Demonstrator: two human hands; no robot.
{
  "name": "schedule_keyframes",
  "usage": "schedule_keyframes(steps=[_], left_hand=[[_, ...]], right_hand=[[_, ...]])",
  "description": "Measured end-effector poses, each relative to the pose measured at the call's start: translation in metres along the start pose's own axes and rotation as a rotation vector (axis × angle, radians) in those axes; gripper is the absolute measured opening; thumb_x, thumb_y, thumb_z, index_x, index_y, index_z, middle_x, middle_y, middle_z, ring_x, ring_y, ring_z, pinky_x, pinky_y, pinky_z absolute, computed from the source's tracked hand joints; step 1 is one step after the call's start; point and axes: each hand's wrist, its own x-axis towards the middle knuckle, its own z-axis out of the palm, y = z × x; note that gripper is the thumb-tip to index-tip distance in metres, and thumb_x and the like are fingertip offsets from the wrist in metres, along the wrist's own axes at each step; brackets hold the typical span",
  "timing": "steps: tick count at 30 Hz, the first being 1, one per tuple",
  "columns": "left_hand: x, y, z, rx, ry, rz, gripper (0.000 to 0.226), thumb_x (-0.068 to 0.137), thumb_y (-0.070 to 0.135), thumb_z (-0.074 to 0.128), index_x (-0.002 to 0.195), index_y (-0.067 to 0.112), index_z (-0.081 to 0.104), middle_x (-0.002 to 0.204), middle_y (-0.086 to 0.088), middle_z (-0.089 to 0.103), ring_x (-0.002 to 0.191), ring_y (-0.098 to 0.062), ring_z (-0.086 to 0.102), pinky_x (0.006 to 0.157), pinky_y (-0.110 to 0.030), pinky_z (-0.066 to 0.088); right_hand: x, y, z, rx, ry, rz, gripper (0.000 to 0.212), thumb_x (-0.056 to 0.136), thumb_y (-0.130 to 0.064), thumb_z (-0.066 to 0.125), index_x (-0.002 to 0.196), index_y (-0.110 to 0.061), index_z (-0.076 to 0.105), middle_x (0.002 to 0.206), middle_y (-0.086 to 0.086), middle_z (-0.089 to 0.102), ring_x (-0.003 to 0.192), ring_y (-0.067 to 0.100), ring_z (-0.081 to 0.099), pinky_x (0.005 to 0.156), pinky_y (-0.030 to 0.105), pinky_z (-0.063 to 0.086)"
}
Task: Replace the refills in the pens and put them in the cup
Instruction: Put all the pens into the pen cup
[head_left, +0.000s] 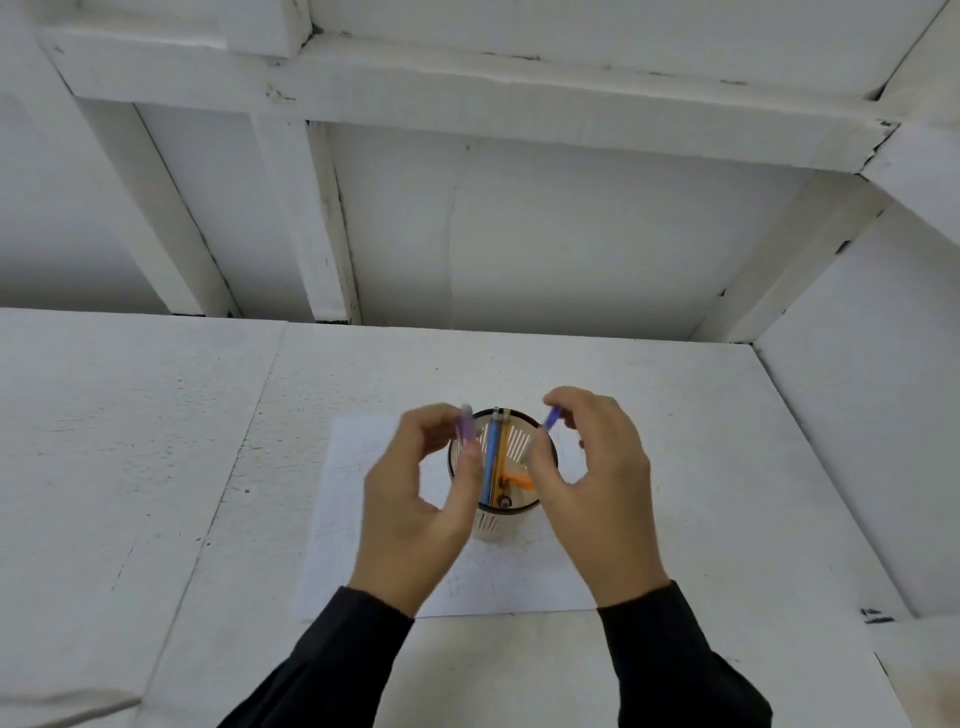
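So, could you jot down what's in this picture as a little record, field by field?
surface: white table
under the cup: sheet of paper
cup: slotted, upright on the paper
in the cup: blue pen, orange pen
left hand: pinches a purple piece
right hand: pinches a bluish piece
sleeves: black

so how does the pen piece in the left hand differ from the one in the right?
Colour: the left piece, in the left hand, is pale purple; the right piece, in the right hand, is darker blue-violet.
Pose: the left piece is near upright; the right piece slants, upper end rightward.
Place: the left piece is over the cup's left rim, the right piece by its right rim.
Shared: both pinched at fingertips, both blurred.
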Motion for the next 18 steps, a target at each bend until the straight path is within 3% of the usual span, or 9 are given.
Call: schedule_keyframes(steps=[3,6,8,11,13,15,18], left_hand=[[-0.006,-0.018,0.005,0.195,-0.097,0.026,0.023,0.088,0.016,0.062,0.103,0.032,0.056,0.099,0.019,0.061,0.101,-0.006,0.058,0.086,-0.023,0.047],[-0.007,-0.031,0.005,0.331,-0.153,0.151,0.018,0.088,0.016,0.062,0.103,0.026,0.062,0.106,0.016,0.059,0.108,-0.005,0.053,0.091,-0.026,0.044],[-0.008,-0.039,0.003,0.343,-0.168,0.161,0.018,0.091,0.021,0.056,0.107,0.024,0.063,0.121,0.012,0.056,0.122,-0.007,0.047,0.101,-0.025,0.039],[-0.012,-0.042,0.002,0.173,-0.185,-0.031,0.034,0.096,0.033,0.037,0.125,0.028,0.053,0.14,0.02,0.045,0.136,-0.004,0.033,0.108,-0.013,0.025],[-0.012,-0.046,0.003,-0.034,-0.189,-0.236,0.043,0.095,0.044,0.029,0.133,0.034,0.046,0.141,0.029,0.041,0.135,0.004,0.03,0.107,-0.009,0.023],[-0.014,-0.057,0.004,-0.215,-0.216,-0.421,0.054,0.092,0.058,0.021,0.138,0.038,0.04,0.143,0.029,0.039,0.136,0.006,0.029,0.115,-0.022,0.021],[-0.019,-0.066,0.006,-0.347,-0.313,-0.531,0.068,0.086,0.068,0.016,0.144,0.038,0.033,0.15,0.018,0.034,0.141,-0.002,0.023,0.12,-0.044,0.012]], right_hand=[[-0.013,0.019,0.012,-0.009,-0.09,0.013,0.029,0.085,-0.013,0.064,0.112,-0.019,0.058,0.105,-0.004,0.058,0.098,0.013,0.052,0.083,0.003,0.036],[-0.021,0.025,0.016,0.123,-0.128,0.058,0.02,0.086,-0.018,0.058,0.105,-0.02,0.06,0.107,-0.007,0.054,0.104,0.01,0.052,0.085,0.004,0.038],[-0.024,0.029,0.016,0.226,-0.101,0.115,0.02,0.087,-0.022,0.056,0.106,-0.02,0.061,0.113,-0.006,0.053,0.112,0.01,0.051,0.087,0.006,0.04],[-0.027,0.03,0.013,0.389,-0.108,0.281,0.028,0.092,-0.032,0.052,0.119,-0.028,0.057,0.126,-0.013,0.052,0.122,0.003,0.047,0.091,0.013,0.043],[-0.029,0.028,0.011,0.53,-0.189,0.45,0.033,0.096,-0.038,0.046,0.129,-0.035,0.049,0.135,-0.019,0.047,0.123,-0.009,0.041,0.092,0.008,0.04],[-0.032,0.03,0.013,0.626,-0.275,0.561,0.046,0.093,-0.051,0.035,0.138,-0.039,0.038,0.144,-0.021,0.038,0.131,-0.008,0.033,0.104,0.012,0.032],[-0.039,0.028,0.021,0.691,-0.351,0.616,0.062,0.086,-0.061,0.023,0.144,-0.038,0.029,0.15,-0.018,0.032,0.138,-0.002,0.026,0.117,0.03,0.022]])
